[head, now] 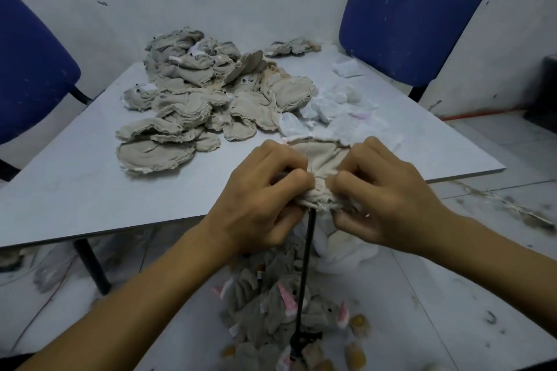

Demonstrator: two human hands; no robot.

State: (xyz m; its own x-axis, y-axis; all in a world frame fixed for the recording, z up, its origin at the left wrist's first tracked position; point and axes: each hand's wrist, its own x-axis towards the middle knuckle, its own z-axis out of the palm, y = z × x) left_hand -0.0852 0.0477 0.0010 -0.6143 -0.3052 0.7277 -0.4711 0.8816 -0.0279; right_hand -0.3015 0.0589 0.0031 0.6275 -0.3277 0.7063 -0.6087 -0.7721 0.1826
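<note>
A beige fabric toy skin (322, 159) is bunched between both hands at the near corner of the table (75, 190). My left hand (259, 199) grips its left side with curled fingers. My right hand (382, 193) pinches its right side. A thin black rod (306, 274) stands upright from the floor and runs up into the bunched fabric between my hands; its top end is hidden.
A heap of similar grey-beige fabric skins (205, 99) covers the table's middle, with white fabric scraps (337, 108) to its right. Turned grey plush skins with pink ears (280, 310) lie on the floor below. Two blue chairs (419, 9) stand behind the table.
</note>
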